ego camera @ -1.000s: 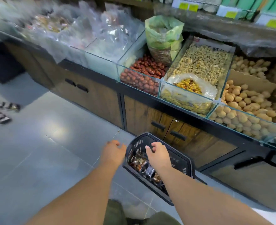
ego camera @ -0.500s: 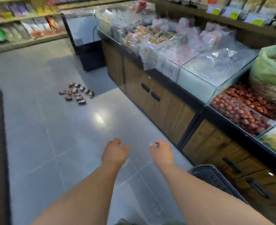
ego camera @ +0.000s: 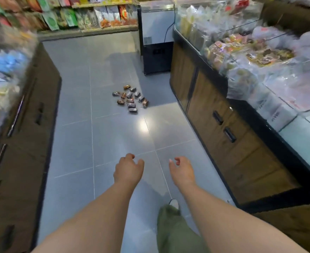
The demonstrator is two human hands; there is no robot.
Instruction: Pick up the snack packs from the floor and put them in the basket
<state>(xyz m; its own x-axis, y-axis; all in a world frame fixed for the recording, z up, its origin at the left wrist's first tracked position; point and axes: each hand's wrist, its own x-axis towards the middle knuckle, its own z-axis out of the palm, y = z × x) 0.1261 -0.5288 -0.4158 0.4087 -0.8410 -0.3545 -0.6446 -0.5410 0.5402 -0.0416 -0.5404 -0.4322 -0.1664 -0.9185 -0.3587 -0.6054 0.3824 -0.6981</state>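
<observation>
Now basket gone from view, snack packs (ego camera: 130,99) nearer

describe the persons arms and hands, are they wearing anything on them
Both forearms are bare right up to the bottom edge of the picture: no sleeves in view. The left hand and right hand have no gloves, and no rings, watch or wristbands can be seen. The only clothing in view is an olive green trouser leg and a pale shoe tip.

Snack packs (ego camera: 130,99), small dark and orange-brown wrapped packets, lie scattered in 1 loose cluster flat on the grey tiled floor (ego camera: 77,134), mid-aisle, near the right-hand counter's corner, some touching.
</observation>
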